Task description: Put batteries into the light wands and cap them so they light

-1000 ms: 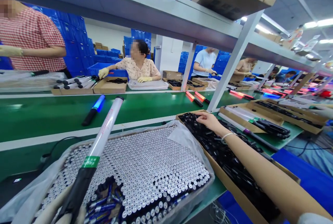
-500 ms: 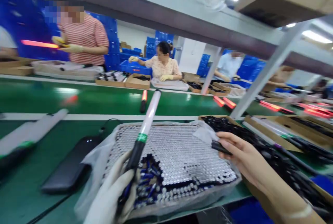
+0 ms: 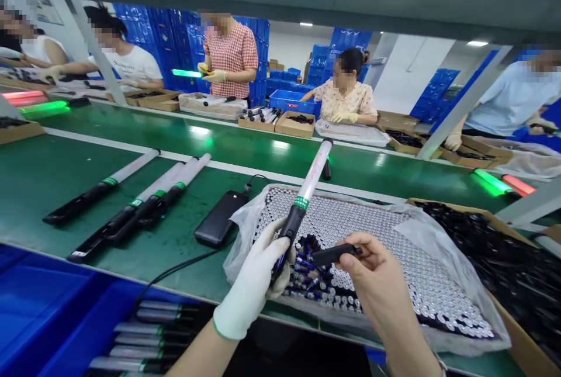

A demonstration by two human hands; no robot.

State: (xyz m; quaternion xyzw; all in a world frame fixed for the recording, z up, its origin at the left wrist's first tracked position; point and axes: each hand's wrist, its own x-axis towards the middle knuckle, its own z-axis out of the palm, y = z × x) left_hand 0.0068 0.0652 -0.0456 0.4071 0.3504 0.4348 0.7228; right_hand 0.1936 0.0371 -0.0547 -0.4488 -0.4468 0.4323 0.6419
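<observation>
My left hand (image 3: 258,269), in a white glove, is wrapped round the black handle of a baton (image 3: 311,181) with a clear tube and a green band. The baton tilts up and away to the right. Between the thumb and fingers of my bare right hand (image 3: 379,272) is a small black cover (image 3: 335,254), held just right of the handle and apart from it. Beneath both hands lies a plastic-lined tray of batteries (image 3: 377,219), mostly upright, with loose blue ones in a gap near the left hand.
Several batons (image 3: 140,204) and a black power bank (image 3: 220,219) with a cable lie on the left. A box of black parts (image 3: 482,248) stands at the right. Beyond the green belt (image 3: 245,149) people work. Blue bins (image 3: 39,307) sit lower left.
The view has swung left, showing more batons and the bins. My right hand has brought the black cover leftward, close to the baton handle. The left hand still grips the baton.
</observation>
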